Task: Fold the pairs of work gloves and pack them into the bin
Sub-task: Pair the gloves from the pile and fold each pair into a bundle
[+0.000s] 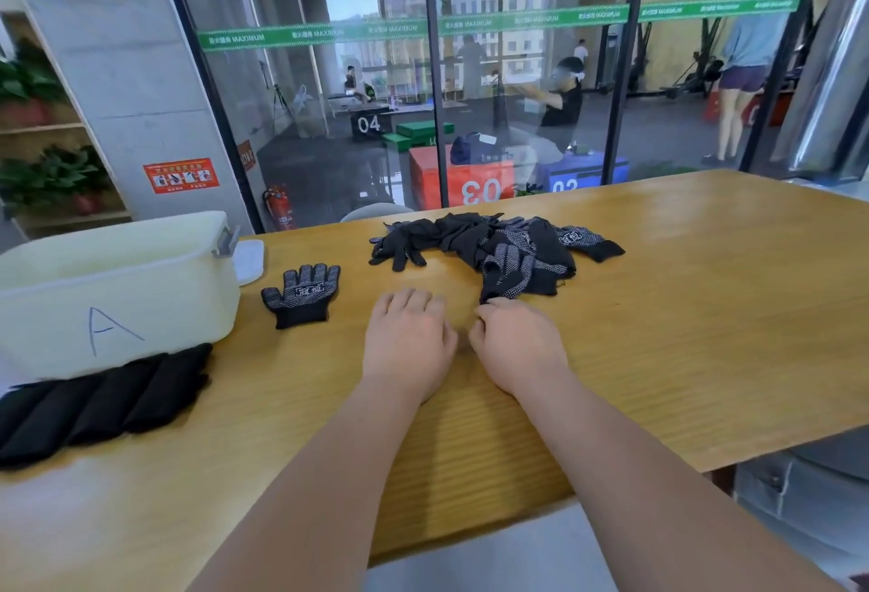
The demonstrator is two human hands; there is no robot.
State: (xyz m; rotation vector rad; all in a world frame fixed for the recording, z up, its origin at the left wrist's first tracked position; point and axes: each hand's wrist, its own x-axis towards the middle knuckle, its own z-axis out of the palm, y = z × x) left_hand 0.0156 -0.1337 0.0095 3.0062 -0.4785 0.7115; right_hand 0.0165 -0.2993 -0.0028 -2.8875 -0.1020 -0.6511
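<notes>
**While a Cuff Is Being Pinched, the Heap Is Threatening to Follow**

As the right hand [515, 342] is pinching the cuff of a dotted glove [512, 269] at the tangled pile's [470, 234] near edge, a hard tug is risking dragging neighbours along and muddling pairs. The left hand [406, 337] is lying flat and relaxed on the table [658, 309] just beside it, holding nothing. A lone glove [301, 295] is lying flat near the bin [117, 290] marked A; dark bundles [103, 398], possibly folded pairs, are crowding its front.
</notes>
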